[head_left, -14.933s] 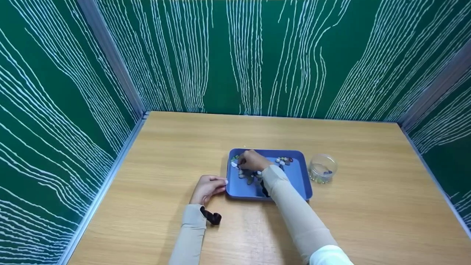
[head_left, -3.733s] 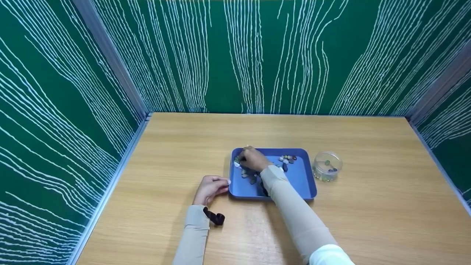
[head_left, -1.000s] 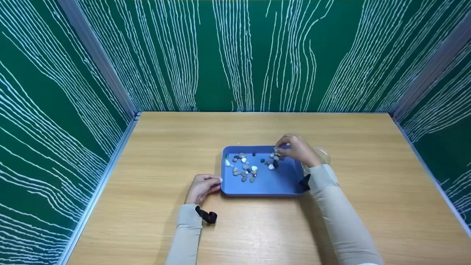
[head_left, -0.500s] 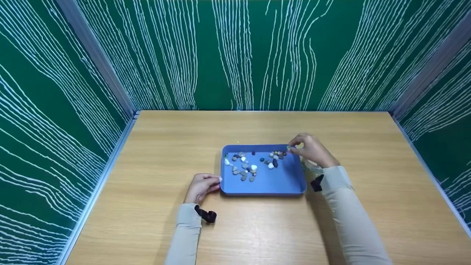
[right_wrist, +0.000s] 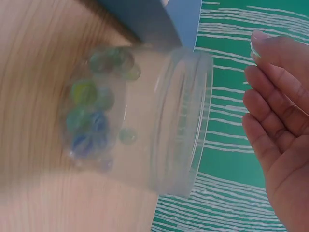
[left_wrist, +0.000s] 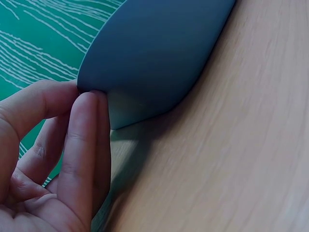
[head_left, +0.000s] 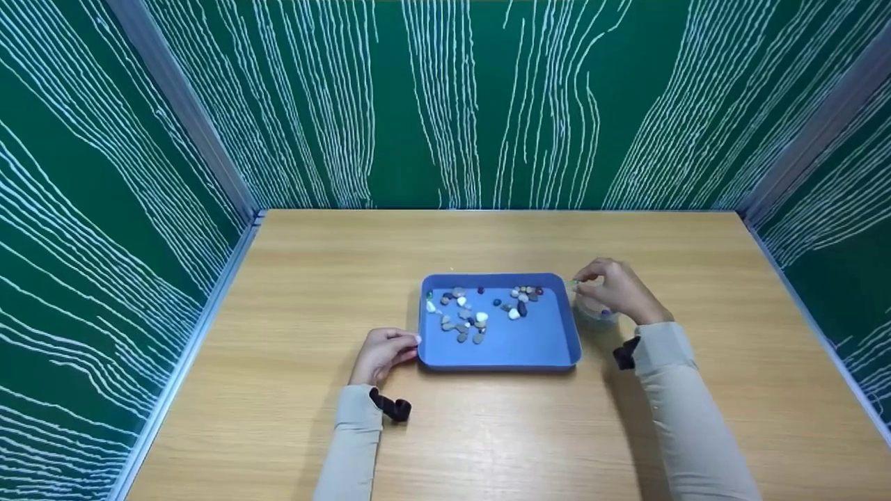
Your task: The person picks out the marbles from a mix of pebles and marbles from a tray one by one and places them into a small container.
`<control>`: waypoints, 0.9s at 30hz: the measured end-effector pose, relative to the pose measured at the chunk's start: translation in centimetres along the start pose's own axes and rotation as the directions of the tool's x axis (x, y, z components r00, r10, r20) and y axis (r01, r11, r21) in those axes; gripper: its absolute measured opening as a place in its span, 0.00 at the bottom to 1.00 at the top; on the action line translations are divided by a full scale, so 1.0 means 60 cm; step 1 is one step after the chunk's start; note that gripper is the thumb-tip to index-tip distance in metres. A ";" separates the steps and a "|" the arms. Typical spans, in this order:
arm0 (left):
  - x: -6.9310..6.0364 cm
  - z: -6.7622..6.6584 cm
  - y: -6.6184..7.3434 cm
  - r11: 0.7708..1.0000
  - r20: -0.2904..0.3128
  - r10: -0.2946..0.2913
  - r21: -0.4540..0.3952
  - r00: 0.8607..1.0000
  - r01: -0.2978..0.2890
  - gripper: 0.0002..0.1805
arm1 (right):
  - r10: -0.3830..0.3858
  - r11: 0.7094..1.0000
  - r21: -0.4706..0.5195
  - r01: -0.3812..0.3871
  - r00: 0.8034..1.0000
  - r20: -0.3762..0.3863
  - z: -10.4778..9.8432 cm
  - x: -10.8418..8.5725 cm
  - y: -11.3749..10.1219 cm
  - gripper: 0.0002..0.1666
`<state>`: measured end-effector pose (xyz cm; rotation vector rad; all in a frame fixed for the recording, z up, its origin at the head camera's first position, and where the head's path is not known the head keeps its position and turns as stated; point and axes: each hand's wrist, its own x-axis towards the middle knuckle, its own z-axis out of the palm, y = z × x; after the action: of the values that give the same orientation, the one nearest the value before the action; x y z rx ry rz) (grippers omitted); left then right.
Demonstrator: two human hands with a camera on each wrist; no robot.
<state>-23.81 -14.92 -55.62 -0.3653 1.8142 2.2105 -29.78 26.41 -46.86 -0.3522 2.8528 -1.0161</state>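
My left hand [head_left: 379, 356] pinches the left wall of the blue tray [head_left: 515, 351] between thumb and fingers; the left wrist view shows the fingertips at the tray's rim [left_wrist: 145, 53]. Scattered in the tray are pebbles and a few marbles, with a white pebble [head_left: 482, 316] near the middle. My right hand [head_left: 623, 289] is just past the tray's right edge, over a clear plastic jar [head_left: 597, 320]. Its thumb and forefinger pinch a small greenish marble [head_left: 575, 284], mostly hidden in the right wrist view. Green, yellow and blue marbles [right_wrist: 84, 92] lie in the jar.
The wooden table [head_left: 334, 278] carries the tray and jar. Green walls with white lines [head_left: 418, 104] enclose its back and sides. A black strap [head_left: 391, 405] hangs from the left sleeve, another [head_left: 626, 353] from the right.
My right hand has gone from the tray's left part, across its right side, to the jar, carrying the marble. My left hand keeps its hold on the tray.
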 end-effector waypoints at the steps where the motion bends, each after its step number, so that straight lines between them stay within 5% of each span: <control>1: 0.000 0.000 0.000 1.000 -0.003 -0.001 0.000 1.000 0.001 0.05 | 0.006 1.000 0.002 -0.006 1.000 0.003 -0.002 -0.002 0.004 0.11; 8: -0.002 0.001 0.001 1.000 0.001 0.003 -0.005 1.000 -0.003 0.06 | 0.033 0.999 0.020 -0.033 0.999 0.008 -0.011 -0.016 0.029 0.12; 27: -0.006 0.003 0.009 0.999 0.021 -0.014 0.034 1.000 0.013 0.12 | -0.047 0.998 -0.042 0.045 0.998 -0.035 -0.005 -0.025 0.056 0.09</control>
<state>-23.66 -14.87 -54.95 -0.3450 1.8303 2.1639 -29.01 29.47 -48.71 -0.4093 2.9145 -0.9818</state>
